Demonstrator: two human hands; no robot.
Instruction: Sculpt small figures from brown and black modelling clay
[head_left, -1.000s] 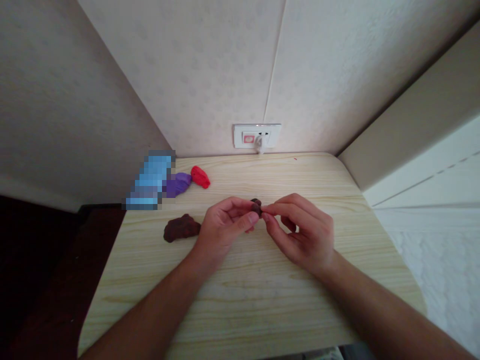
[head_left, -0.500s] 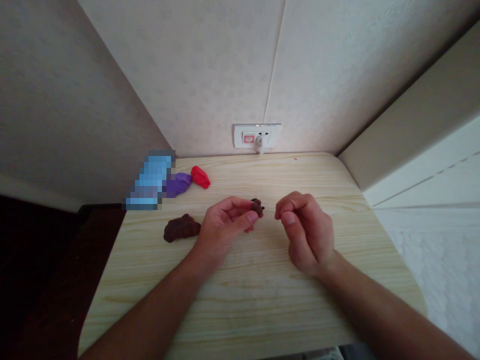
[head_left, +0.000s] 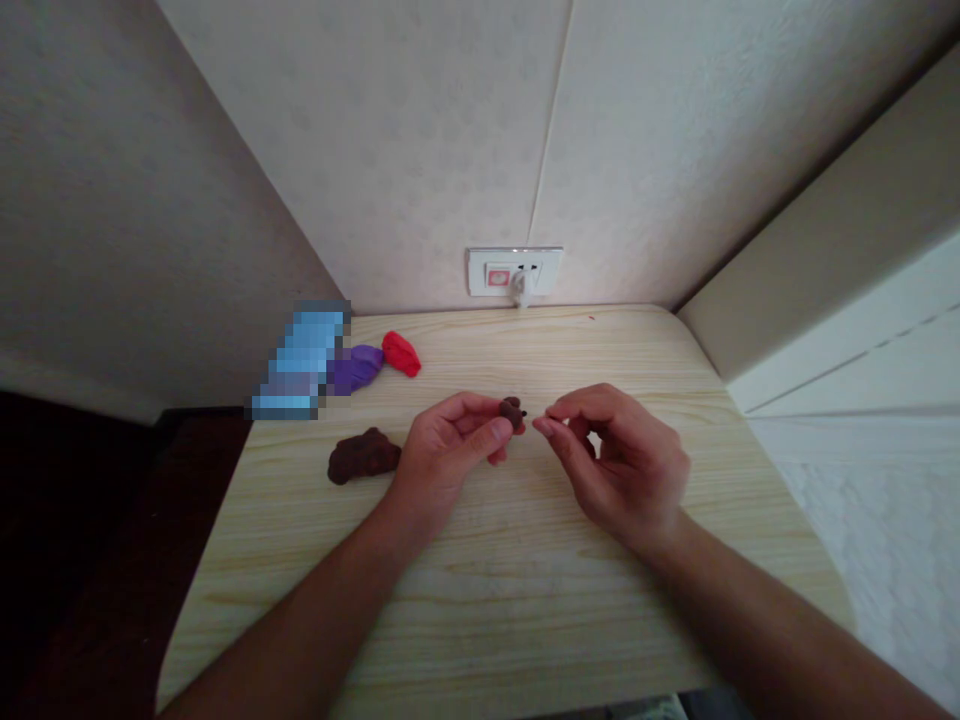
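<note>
- Head view, bottom edge: one dark object (head_left: 646,709), cut off by frame; can't identify
- two hands over one table (head_left: 480,590); left hand (head_left: 446,445) pinches one small brown piece (head_left: 511,411), partly finger-covered; right hand (head_left: 626,465) just beside it, thumb and index nearly meeting; can't tell if holding anything
- one larger brown lump (head_left: 364,457); right end meets left hand's outline; contact unclear
- farther: one purple lump (head_left: 357,369), one red lump (head_left: 401,354); one blue item (head_left: 302,360), pixelated
- wall: one socket (head_left: 499,276)

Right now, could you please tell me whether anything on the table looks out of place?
A tiny red speck lies alone near the far edge of the table, apart from the red lump, so it looks stray. The blue area at left is pixelated, so I can't judge it.
</note>
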